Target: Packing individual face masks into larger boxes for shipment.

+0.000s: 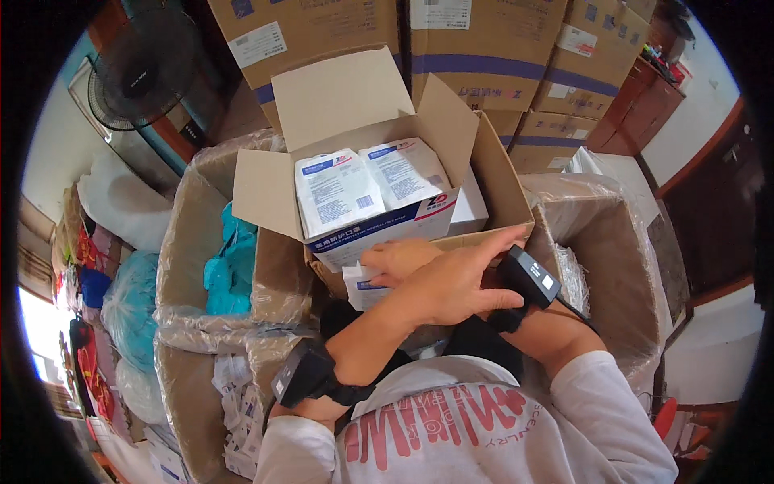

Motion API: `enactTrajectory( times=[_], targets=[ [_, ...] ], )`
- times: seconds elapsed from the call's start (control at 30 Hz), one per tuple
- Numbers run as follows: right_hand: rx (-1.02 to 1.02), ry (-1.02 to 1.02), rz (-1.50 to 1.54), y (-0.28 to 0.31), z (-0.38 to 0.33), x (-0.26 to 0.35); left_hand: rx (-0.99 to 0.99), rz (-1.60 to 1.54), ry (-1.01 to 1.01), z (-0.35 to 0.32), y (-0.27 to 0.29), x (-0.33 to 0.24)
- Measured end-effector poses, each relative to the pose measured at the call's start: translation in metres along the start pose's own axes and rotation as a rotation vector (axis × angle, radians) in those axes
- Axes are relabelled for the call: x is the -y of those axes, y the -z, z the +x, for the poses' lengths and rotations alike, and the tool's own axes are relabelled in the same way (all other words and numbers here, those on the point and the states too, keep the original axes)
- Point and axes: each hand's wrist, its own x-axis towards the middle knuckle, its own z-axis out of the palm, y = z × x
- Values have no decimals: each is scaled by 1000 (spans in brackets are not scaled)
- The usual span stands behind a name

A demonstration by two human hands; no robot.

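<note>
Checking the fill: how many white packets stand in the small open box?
2. One packet stands at the left of the small box, the other packet beside it at the right. More may be hidden behind or beneath them.

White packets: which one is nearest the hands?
The single white packet lying below the small open box, under the right hand's fingers. The other two stand inside that box.
</note>
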Motion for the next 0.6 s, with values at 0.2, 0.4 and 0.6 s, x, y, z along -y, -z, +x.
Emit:
enactTrajectory(
  times=[0.2,0.4,0.6],
  targets=[
    [45,-41,-422,2,-6,-22,53,188,159,0,-8,-13],
    [-483,-573,566,15,7,-26,-168,326,78,-16,-22,-13],
    [-437,-586,929,2,14,-20,-65,228,158,-21,-14,-11]
  ],
)
